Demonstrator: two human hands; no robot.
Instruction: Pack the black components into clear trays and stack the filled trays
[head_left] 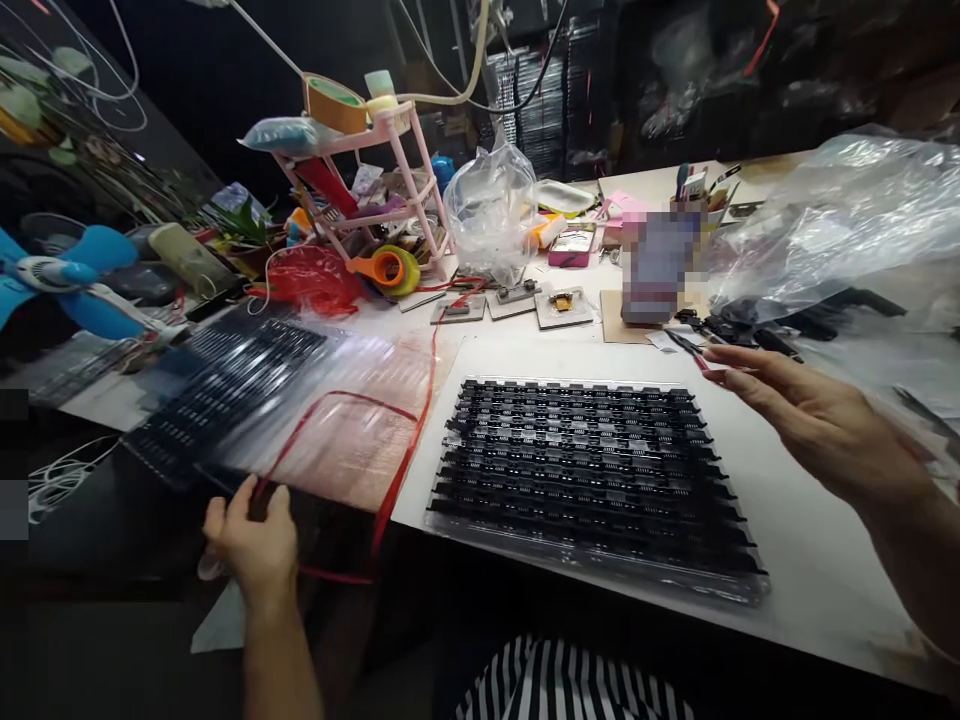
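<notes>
My right hand [817,420] is at the right of the white tabletop, its fingertips closed on a small red-handled tool [699,360]. The tool's dark, pointed end faces away from me; its exact kind is unclear. Left of that hand lies a clear plastic tray [592,560] filled with rows of black plastic parts [570,450]. My left hand [255,530] is low at the left, beyond the table's front edge. Its fingers are curled round something dark that I cannot make out, close to a red strap [322,405]. Blurred, stacked trays of dark parts [225,390] lie just beyond it.
A pink shelf rack [409,160] holds tape and bags. Behind the tray are several flat metal fixtures [562,308], a clear plastic bag [495,205] and a pixelated upright device [660,265]. Plastic sheeting [847,220] covers the right; a blue fan [67,270] stands left.
</notes>
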